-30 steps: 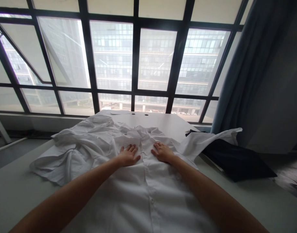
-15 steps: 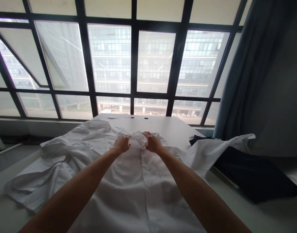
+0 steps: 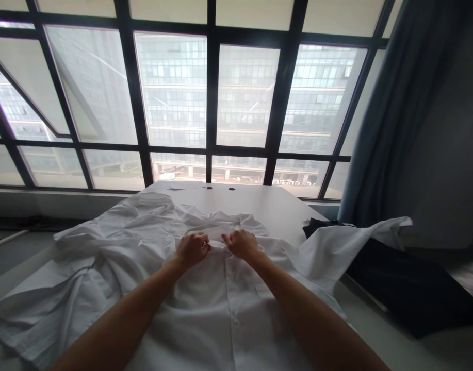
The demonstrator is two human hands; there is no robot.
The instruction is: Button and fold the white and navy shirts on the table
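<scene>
"Where is the shirt?"
"A white button-up shirt (image 3: 228,309) is spread on a white table (image 3: 251,203), its collar (image 3: 216,238) at twelve o'clock."
"And the hands?"
"The collar is gripped by the closed left hand (image 3: 192,249) and right hand (image 3: 242,243)."
"What surrounds it?"
"Black fabric (image 3: 410,293) lies at three o'clock, a blue curtain (image 3: 383,129) hangs at two, and a window (image 3: 209,93) stands at twelve."

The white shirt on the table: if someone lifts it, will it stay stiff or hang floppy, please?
The shirt will probably hang floppy, because it lies in soft folds across the table. It also looks light and thin: the sleeve drapes loosely over the dark cloth.
</scene>
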